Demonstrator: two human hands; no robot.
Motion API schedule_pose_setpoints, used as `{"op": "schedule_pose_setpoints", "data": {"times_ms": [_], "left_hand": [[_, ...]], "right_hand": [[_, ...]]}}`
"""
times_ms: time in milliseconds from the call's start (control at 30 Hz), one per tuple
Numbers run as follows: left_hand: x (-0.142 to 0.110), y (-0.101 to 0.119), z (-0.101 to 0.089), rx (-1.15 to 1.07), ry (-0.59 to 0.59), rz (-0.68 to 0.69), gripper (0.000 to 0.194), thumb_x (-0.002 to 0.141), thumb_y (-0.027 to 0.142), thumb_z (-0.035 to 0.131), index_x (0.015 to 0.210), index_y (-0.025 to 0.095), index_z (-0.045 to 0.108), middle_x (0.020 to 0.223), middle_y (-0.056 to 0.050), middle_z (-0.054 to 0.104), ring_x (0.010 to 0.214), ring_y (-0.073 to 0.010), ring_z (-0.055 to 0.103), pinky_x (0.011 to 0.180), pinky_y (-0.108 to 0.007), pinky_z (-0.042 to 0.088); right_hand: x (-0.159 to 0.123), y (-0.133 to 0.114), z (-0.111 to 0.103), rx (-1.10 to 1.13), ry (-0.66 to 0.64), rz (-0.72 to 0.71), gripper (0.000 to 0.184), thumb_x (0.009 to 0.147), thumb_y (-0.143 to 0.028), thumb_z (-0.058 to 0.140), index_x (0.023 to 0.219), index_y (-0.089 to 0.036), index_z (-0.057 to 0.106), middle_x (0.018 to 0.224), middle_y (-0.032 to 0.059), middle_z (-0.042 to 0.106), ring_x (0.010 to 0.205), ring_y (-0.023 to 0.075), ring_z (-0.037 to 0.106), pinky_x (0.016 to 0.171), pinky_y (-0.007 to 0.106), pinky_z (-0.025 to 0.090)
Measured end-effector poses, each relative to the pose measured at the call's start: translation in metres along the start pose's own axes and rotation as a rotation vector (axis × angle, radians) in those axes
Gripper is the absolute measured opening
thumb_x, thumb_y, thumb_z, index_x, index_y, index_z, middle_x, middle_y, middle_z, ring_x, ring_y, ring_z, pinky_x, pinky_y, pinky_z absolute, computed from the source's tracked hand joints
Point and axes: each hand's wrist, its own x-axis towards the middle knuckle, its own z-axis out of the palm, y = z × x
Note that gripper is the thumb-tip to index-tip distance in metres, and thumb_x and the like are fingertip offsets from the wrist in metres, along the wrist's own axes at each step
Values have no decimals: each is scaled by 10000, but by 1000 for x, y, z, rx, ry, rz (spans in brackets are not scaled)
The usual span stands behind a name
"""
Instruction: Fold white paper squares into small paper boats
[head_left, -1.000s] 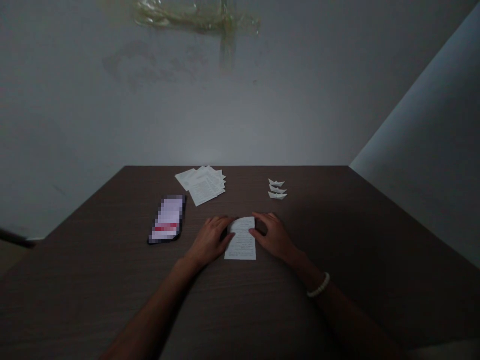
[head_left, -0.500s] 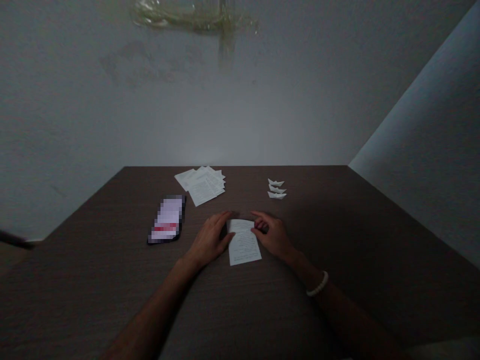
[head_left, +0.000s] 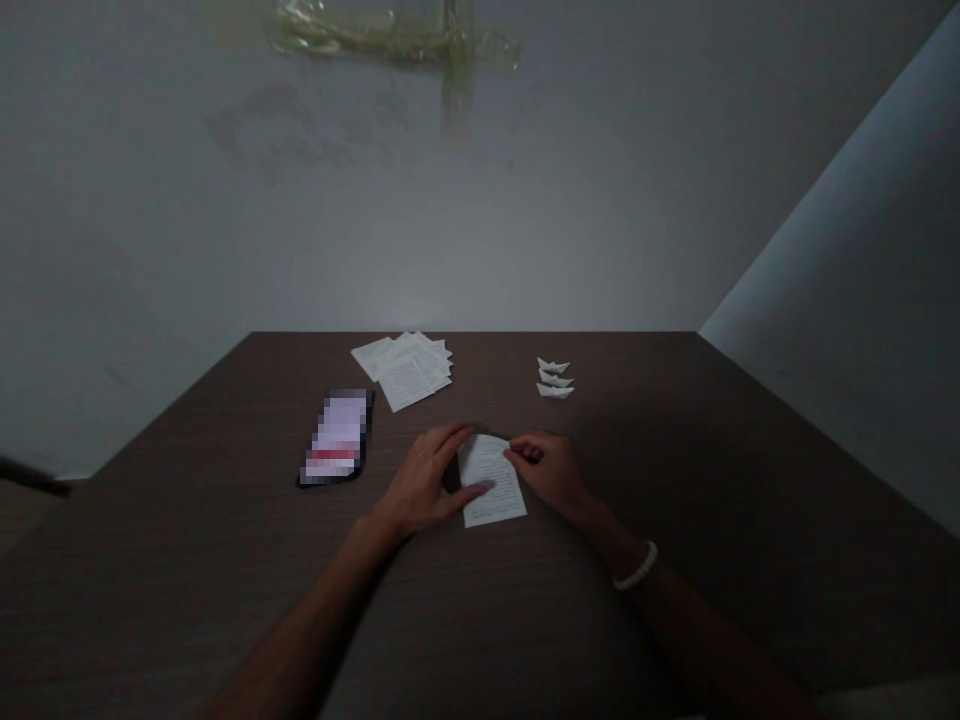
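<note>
A small printed sheet of paper lies folded on the dark wooden table, slightly turned. My left hand rests flat at its left edge with fingers spread and the thumb pressing on the sheet. My right hand pinches the paper's top right corner with curled fingers. A white bead bracelet sits on my right wrist.
A loose stack of printed sheets lies at the back centre-left. Three small folded paper boats sit at the back right. A phone with a lit screen lies left of my hands. Walls close the table's far and right sides.
The sheet has turned slightly counter-clockwise. My right fingers curled in and took hold of its top right corner, and my left thumb moved onto the paper.
</note>
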Motion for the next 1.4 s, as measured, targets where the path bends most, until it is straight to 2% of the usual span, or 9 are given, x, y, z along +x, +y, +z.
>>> {"op": "schedule_pose_setpoints", "data": {"times_ms": [67,133,267,467,733,933,1200,1300,1400], "left_hand": [[0,3,-1,-27,-30,56,957,718,630,672,1462,196,257,1454,-177,370,1327,-345,361,1077,-516,338],[-1,5,0,-31,-64,86,1092,659,686,685,1488,182,183,1493,-197,308,1365,-365,302,1096,-539,303],[-2,6,3,-4,-111,72,1144,634,694,698,1499,185,149,1534,-202,228,1404,-384,222,1106,-577,262],[-1,6,3,14,-114,37,1061,693,635,692,1496,185,164,1534,-173,253,1409,-351,231,1119,-550,264],[-1,8,3,44,-106,42,969,733,606,674,1468,152,235,1434,-188,402,1324,-344,361,1083,-526,317],[-2,12,1,-10,-108,58,817,781,523,664,1438,202,300,1403,-158,442,1274,-327,420,1047,-507,359],[-3,15,2,-18,-136,95,580,832,435,628,1335,207,452,1375,-139,473,1236,-304,461,1020,-481,396],[-4,16,3,-17,-150,114,490,848,406,617,1282,205,508,1384,-131,472,1257,-296,451,1030,-481,396],[-4,15,4,-34,-145,126,445,849,384,623,1247,205,539,1385,-123,479,1276,-286,443,1044,-477,391]], "right_hand": [[0,2,0,8,32,24,61,750,-217,690,781,-191,736,697,29,703,593,146,594,592,261,468],[1,3,0,32,42,43,80,758,-246,682,780,-194,739,695,33,709,582,149,599,581,263,478],[1,2,1,100,46,65,94,751,-269,679,763,-197,738,684,36,715,569,153,611,560,263,493],[2,1,-1,194,32,102,110,743,-274,682,762,-180,736,674,43,718,556,152,621,533,251,492],[4,5,-8,141,-52,71,108,754,-241,666,801,-176,737,674,32,706,563,137,603,533,236,463],[5,5,-13,118,-92,66,140,763,-245,642,840,-179,738,666,28,698,569,140,601,543,239,461],[6,1,-24,228,-219,-19,248,835,-186,484,820,-185,731,856,46,729,808,178,659,742,291,486],[6,-1,-24,175,-212,-7,259,881,-256,495,796,-179,727,815,41,724,763,171,652,714,284,473],[6,-2,-21,113,-214,-25,193,850,-273,577,775,-178,726,784,40,721,714,162,640,669,272,462]]}}
